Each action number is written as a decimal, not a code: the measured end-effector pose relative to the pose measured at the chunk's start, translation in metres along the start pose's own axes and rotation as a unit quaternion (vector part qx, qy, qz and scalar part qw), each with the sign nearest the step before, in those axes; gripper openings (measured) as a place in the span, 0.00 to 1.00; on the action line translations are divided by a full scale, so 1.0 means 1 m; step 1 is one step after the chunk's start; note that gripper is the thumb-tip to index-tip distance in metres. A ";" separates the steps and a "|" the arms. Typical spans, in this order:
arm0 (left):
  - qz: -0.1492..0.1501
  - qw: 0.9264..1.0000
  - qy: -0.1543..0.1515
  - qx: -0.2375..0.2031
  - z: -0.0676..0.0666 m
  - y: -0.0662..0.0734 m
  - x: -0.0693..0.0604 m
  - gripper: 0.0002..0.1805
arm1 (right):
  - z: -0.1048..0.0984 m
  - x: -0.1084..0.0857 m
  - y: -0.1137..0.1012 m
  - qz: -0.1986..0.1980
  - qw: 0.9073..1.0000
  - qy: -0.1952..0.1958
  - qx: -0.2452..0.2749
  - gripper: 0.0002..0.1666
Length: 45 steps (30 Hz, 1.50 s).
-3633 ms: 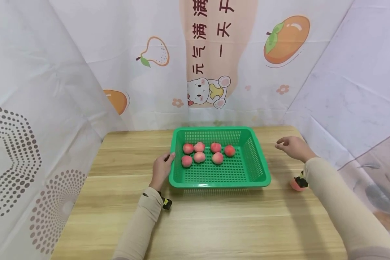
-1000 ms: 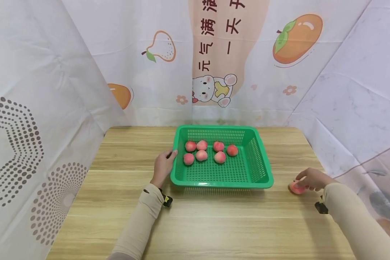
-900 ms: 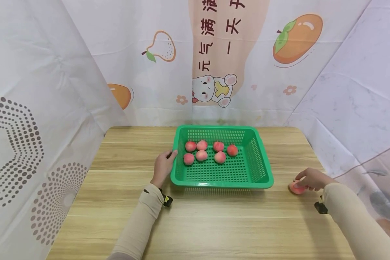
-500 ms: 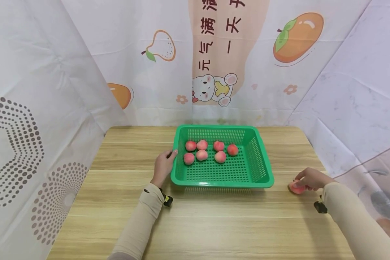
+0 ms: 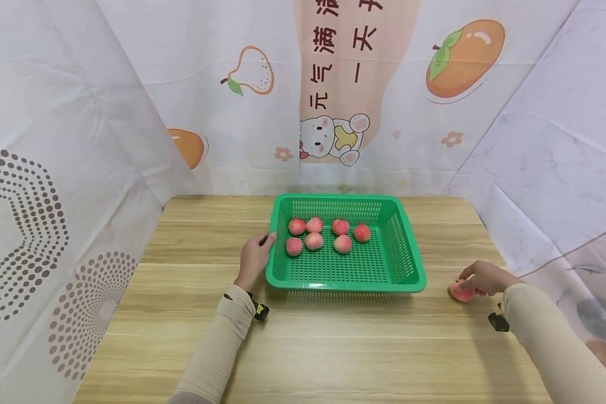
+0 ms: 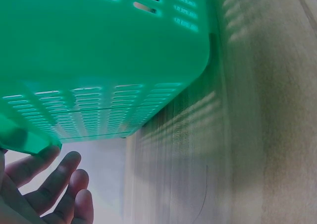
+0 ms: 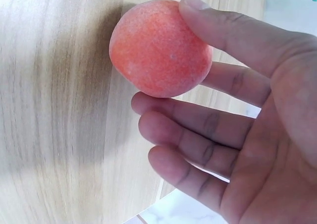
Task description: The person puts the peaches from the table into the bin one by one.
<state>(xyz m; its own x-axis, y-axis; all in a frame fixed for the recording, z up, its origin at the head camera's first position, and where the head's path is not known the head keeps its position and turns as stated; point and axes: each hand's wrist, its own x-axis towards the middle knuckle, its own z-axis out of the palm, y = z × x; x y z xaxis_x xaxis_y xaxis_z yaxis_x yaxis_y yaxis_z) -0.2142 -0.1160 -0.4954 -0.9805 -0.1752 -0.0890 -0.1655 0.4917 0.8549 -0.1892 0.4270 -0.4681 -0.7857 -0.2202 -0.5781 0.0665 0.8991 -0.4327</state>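
A green plastic basket (image 5: 345, 287) with slotted walls stands in the middle of the wooden table, holding several red-pink peaches (image 5: 313, 241). My left hand (image 5: 254, 259) is at its left side, thumb at the rim and fingers under the edge. From the left wrist view, the fingers (image 6: 52, 187) show beneath the basket's lip, while the thumb's grip is mostly hidden. To the right of the basket, my right hand (image 5: 487, 278) pinches a single peach (image 7: 161, 48) low at the table surface. Its thumb lies on one side, with the other fingers beneath and behind.
The wooden table (image 5: 333, 348) reaches back to a printed white curtain (image 5: 252, 140). Pale sheets (image 5: 535, 146) hang along both sides, with the right one close to my right forearm. Dark cameras (image 5: 498, 321) sit on the wrists.
Since the oldest frame, my right hand has come down and toward me onto the peach and now pinches it. Over the last second both hands have stayed put, and the left remains at the basket.
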 end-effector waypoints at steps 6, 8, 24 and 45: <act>0.005 1.000 0.001 0.004 0.000 0.001 0.001 0.27 | -0.006 0.000 0.000 -0.009 1.000 0.016 -0.013 0.32; 0.004 1.000 0.001 0.006 0.000 0.001 0.002 0.27 | -0.009 0.001 0.001 -0.011 0.999 0.023 -0.021 0.32; -0.001 1.000 -0.004 0.012 -0.002 0.001 0.005 0.28 | -0.027 0.001 -0.007 -0.022 0.996 0.075 -0.033 0.34; 0.002 1.000 -0.004 0.004 0.000 0.000 0.001 0.28 | -0.050 -0.011 -0.021 -0.042 0.978 0.192 -0.073 0.36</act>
<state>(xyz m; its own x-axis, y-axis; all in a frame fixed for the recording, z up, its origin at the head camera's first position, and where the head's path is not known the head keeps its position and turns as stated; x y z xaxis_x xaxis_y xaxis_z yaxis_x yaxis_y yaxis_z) -0.2147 -0.1162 -0.4957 -0.9819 -0.1667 -0.0901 -0.1628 0.4987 0.8513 -0.2126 0.4297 -0.4181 -0.9595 -0.1627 -0.2299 -0.0750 0.9344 -0.3483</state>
